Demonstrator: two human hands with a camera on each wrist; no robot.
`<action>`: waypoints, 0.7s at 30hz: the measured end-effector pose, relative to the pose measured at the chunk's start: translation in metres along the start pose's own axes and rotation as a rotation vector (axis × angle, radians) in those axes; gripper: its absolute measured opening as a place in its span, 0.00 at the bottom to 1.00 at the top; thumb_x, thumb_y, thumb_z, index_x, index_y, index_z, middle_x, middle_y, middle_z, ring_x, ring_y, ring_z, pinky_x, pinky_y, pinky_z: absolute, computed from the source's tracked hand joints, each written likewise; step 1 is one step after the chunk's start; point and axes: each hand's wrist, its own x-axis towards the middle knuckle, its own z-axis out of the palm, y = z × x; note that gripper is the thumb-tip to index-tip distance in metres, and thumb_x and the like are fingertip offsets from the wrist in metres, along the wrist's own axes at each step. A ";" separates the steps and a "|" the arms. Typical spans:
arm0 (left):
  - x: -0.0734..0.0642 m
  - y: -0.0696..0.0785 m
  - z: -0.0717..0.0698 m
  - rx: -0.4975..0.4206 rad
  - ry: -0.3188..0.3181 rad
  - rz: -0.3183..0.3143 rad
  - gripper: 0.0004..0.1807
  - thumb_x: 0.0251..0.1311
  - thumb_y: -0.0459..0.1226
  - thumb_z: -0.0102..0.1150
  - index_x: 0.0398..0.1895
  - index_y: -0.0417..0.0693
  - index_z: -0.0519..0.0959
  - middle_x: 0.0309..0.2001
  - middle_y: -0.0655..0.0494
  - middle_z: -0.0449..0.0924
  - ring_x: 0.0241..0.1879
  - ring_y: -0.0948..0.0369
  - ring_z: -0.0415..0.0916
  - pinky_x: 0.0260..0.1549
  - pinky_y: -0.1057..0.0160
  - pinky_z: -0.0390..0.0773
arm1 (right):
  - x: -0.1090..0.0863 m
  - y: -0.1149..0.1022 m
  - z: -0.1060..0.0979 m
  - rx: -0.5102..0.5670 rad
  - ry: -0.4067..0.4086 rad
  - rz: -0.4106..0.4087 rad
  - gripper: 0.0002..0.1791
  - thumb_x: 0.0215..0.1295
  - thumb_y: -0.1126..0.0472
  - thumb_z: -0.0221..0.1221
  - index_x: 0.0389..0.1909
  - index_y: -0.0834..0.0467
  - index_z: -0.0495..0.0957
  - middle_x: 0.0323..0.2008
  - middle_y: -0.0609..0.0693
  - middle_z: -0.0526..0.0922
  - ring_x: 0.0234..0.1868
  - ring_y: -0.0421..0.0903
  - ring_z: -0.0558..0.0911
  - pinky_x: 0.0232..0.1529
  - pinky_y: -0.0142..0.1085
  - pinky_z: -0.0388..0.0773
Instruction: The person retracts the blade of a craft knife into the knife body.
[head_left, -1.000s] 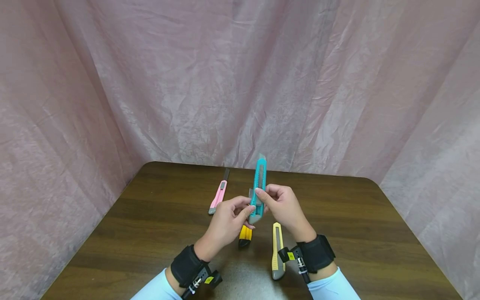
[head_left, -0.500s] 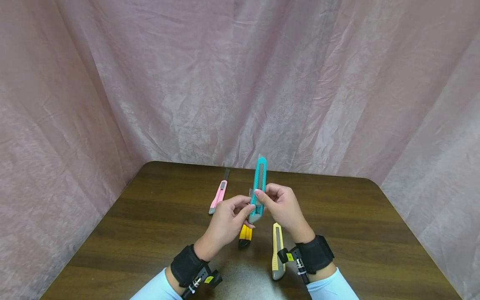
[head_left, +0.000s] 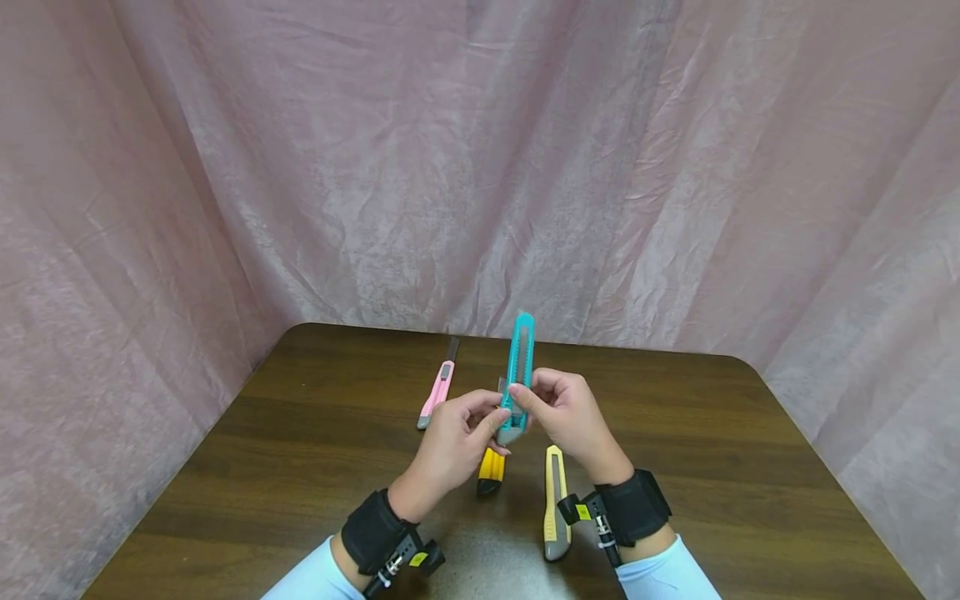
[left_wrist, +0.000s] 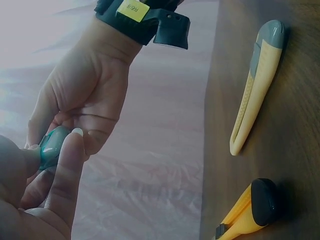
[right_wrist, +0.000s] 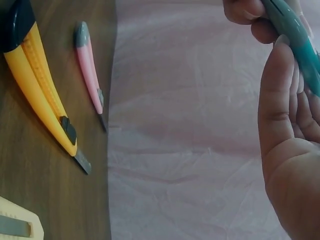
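Note:
Above the table, both hands hold a teal utility knife (head_left: 522, 346) upright, its tip pointing away. My left hand (head_left: 457, 432) pinches the grey lower end between thumb and fingers. Higher up, my right hand (head_left: 566, 410) grips the body, thumb on the front face over the slot and fingers behind. Hardly any blade shows past the teal tip. In the left wrist view the grey butt (left_wrist: 54, 144) peeks out between the fingers of both hands. The right wrist view catches the teal body (right_wrist: 304, 52) at the upper right, partly cut off by the frame.
On the brown table (head_left: 705, 433) lie three more utility knives. A pink one (head_left: 438, 393) with blade out is at the back left. An orange-yellow one (head_left: 491, 468), blade out, is partly hidden below the left hand. A pale yellow one (head_left: 555, 508) lies near the right wrist.
The blade that stuck out of the teal utility knife's tip has drawn back into the body. My right thumb has slid slightly down the knife; the left hand has barely moved.

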 end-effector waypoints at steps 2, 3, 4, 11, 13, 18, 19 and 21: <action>0.000 0.000 0.000 0.006 0.004 -0.003 0.11 0.62 0.32 0.57 0.47 0.49 0.78 0.30 0.56 0.79 0.21 0.59 0.79 0.21 0.61 0.83 | 0.000 0.000 0.000 0.003 0.003 0.008 0.06 0.67 0.69 0.55 0.32 0.66 0.78 0.23 0.56 0.79 0.18 0.49 0.75 0.19 0.35 0.79; 0.001 0.001 0.000 0.009 0.005 -0.007 0.11 0.62 0.31 0.57 0.47 0.48 0.78 0.30 0.55 0.79 0.21 0.59 0.79 0.21 0.61 0.83 | 0.000 0.001 0.000 0.004 0.002 0.015 0.06 0.68 0.68 0.55 0.32 0.65 0.79 0.23 0.56 0.80 0.18 0.50 0.76 0.19 0.35 0.79; 0.001 0.001 0.000 0.013 0.007 -0.011 0.11 0.62 0.31 0.57 0.47 0.48 0.77 0.30 0.55 0.79 0.21 0.59 0.79 0.21 0.62 0.83 | 0.000 0.001 0.000 0.012 -0.001 0.025 0.07 0.68 0.68 0.55 0.32 0.65 0.79 0.24 0.56 0.80 0.18 0.52 0.76 0.19 0.35 0.79; 0.002 0.001 0.002 0.018 0.014 -0.030 0.11 0.62 0.28 0.56 0.47 0.41 0.77 0.30 0.50 0.79 0.20 0.56 0.78 0.20 0.62 0.83 | 0.001 0.004 -0.002 0.046 -0.034 0.044 0.08 0.69 0.67 0.54 0.33 0.65 0.79 0.25 0.57 0.80 0.20 0.61 0.75 0.20 0.38 0.81; 0.002 0.001 0.002 0.017 0.013 -0.029 0.11 0.62 0.28 0.56 0.47 0.42 0.77 0.30 0.51 0.80 0.20 0.56 0.79 0.20 0.62 0.83 | 0.001 0.005 -0.003 0.043 -0.035 0.035 0.07 0.69 0.68 0.54 0.33 0.65 0.79 0.24 0.57 0.80 0.19 0.57 0.76 0.20 0.37 0.80; 0.003 0.001 0.001 -0.008 0.014 0.000 0.11 0.63 0.31 0.57 0.48 0.46 0.77 0.31 0.54 0.80 0.21 0.58 0.79 0.21 0.59 0.83 | 0.001 0.006 -0.003 0.044 -0.028 0.017 0.06 0.68 0.68 0.55 0.33 0.66 0.78 0.24 0.57 0.80 0.18 0.49 0.75 0.20 0.36 0.80; 0.003 0.001 0.001 -0.015 0.014 0.005 0.12 0.63 0.31 0.57 0.48 0.47 0.77 0.31 0.54 0.80 0.22 0.58 0.80 0.21 0.59 0.83 | 0.002 0.006 -0.002 0.047 -0.027 0.017 0.06 0.68 0.68 0.55 0.33 0.66 0.78 0.24 0.57 0.80 0.19 0.50 0.75 0.20 0.36 0.80; 0.004 0.001 0.001 -0.021 0.013 0.007 0.12 0.63 0.30 0.56 0.49 0.46 0.77 0.32 0.54 0.80 0.22 0.58 0.80 0.21 0.59 0.83 | 0.002 0.006 -0.003 0.053 -0.024 0.019 0.06 0.68 0.68 0.55 0.34 0.66 0.78 0.24 0.57 0.80 0.19 0.53 0.76 0.20 0.36 0.80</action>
